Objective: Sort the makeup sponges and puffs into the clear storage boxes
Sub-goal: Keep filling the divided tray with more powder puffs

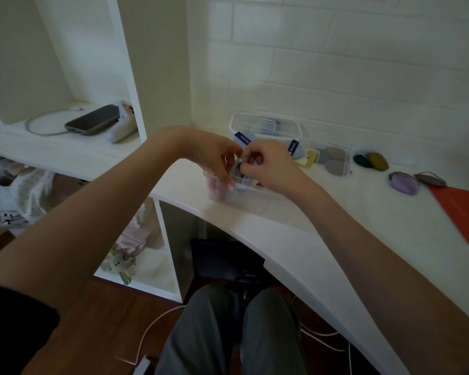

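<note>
A clear storage box (251,197) stands on the white desk near its left end, with pinkish puffs inside. Both hands work over it. My left hand (214,155) curls over the box's left rim, thumb on the front edge. My right hand (266,165) pinches a grey puff (236,169) standing on edge in the box. Behind them stands a second clear box (266,125) with blue-banded puffs (245,139). A third clear box (333,161) to the right holds grey puffs. Loose on the desk lie green and olive puffs (371,160), a lilac puff (402,181) and a brown puff (429,178).
An orange-red flat sheet (463,212) lies at the desk's right edge. A phone (94,121) on a cable rests on the shelf to the left. The brick wall rises right behind the boxes. My knees are under the desk.
</note>
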Tool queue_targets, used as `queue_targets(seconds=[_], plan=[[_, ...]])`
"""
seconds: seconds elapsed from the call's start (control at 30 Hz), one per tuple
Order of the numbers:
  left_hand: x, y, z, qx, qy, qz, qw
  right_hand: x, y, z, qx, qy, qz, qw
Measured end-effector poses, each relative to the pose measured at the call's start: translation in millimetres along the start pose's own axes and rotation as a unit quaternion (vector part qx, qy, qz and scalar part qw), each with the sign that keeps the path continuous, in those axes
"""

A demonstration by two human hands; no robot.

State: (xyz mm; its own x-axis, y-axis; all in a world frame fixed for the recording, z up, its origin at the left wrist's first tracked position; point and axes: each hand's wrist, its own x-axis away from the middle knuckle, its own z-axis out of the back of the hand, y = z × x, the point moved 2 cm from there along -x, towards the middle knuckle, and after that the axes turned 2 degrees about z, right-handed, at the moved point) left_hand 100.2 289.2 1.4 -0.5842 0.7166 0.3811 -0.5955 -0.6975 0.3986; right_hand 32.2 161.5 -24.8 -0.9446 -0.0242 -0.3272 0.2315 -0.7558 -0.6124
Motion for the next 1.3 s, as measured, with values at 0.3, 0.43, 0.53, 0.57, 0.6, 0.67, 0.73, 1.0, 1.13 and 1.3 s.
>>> queue_targets(seconds=[0.3, 0.43, 0.53, 0.57, 0.6, 0.67, 0.73, 1.0, 1.13, 1.3], plan=[[1.0, 1.0, -1.1, -0.022, -0.005, 0.001, 1.000, -8.7, 0.1, 26.3, -0.035, -0.046, -0.062, 0.996], [1.4, 1.9, -0.1, -0.020, -0.006, 0.002, 1.000, -7.6, 0.1, 37.4, 0.038, -0.103, -0.026, 0.994], [1.1, 1.6, -0.7, -0.024, -0.008, 0.004, 1.000, -7.0, -0.5, 35.1, 0.055, -0.124, -0.021, 0.991], [1.1, 1.9, -0.5, -0.027, -0.008, 0.004, 1.000, -8.1, -1.4, 33.4, 0.063, -0.119, -0.020, 0.991], [1.0, 2.3, 0.0, -0.030, -0.007, 0.005, 1.000, -9.3, -3.2, 31.6, 0.075, -0.112, -0.018, 0.991], [0.8, 2.8, 0.8, -0.039, -0.006, 0.006, 0.999, -12.7, -8.6, 25.6, 0.111, -0.109, -0.013, 0.988], [0.3, 1.8, 0.6, -0.042, -0.005, 0.005, 0.999, -16.5, -14.8, 18.2, 0.166, -0.117, -0.007, 0.979], [1.5, 1.0, 0.0, -0.026, 0.003, -0.001, 1.000, -20.3, -21.3, 11.0, 0.283, -0.143, -0.024, 0.948], [1.4, 2.7, 0.7, -0.033, -0.004, 0.002, 0.999, -23.5, -20.9, 27.2, 0.240, -0.178, -0.035, 0.954], [0.8, 2.4, 1.5, -0.040, -0.008, 0.008, 0.999, -29.2, -29.6, 30.1, 0.278, -0.243, -0.040, 0.929]])
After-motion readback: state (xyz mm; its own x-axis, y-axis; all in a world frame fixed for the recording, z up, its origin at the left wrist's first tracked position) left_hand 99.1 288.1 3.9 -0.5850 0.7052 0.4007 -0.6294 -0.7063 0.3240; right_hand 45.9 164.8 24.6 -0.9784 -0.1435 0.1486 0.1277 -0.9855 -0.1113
